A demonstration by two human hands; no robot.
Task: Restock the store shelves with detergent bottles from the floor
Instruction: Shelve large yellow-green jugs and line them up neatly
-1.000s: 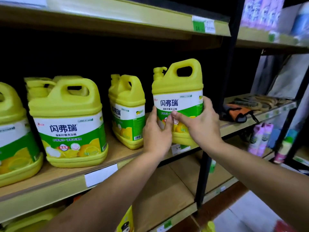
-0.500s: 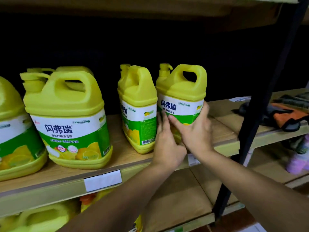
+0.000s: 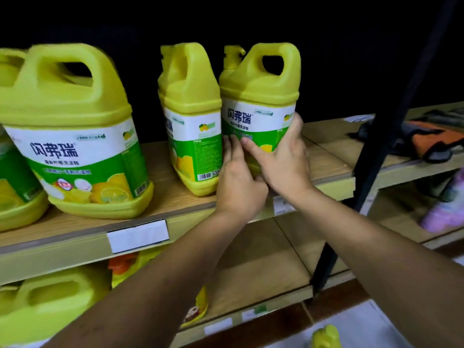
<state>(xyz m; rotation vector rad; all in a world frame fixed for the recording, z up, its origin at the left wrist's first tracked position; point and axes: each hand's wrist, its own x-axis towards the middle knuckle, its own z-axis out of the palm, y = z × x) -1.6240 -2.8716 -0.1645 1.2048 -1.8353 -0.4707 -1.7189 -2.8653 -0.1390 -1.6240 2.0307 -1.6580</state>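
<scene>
Detergent bottle (image 3: 258,101): a yellow jug with a green and white label is held upright at the right end of the shelf (image 3: 175,199). Its base is hidden behind the hands, so it cannot be told whether it is fully set down.
Left hand (image 3: 238,189): pressed against the lower front of the label, with the fingers laid straight and flat and nothing curled round.
Right hand (image 3: 286,162): wrapped round the bottle's right front corner, thumb up its side and forefinger across the label, so the bottle is gripped.
Neighbouring jug (image 3: 190,114): stood side-on just to the left; whether the two touch cannot be told.
Large jug (image 3: 75,121): stood further left with its label forward; more yellow jugs are partly seen beside and behind it.
Lower shelf (image 3: 263,259): yellow jugs (image 3: 45,305) are stocked at its left end, and bare board is seen to the right.
Floor (image 3: 364,322): one yellow bottle top (image 3: 326,335) is seen at the bottom edge, judged to be stock not yet shelved.
Progress: several jugs are judged already placed, and this one is judged to be at the seating and squaring stage. At least one is left to be lifted.
</scene>
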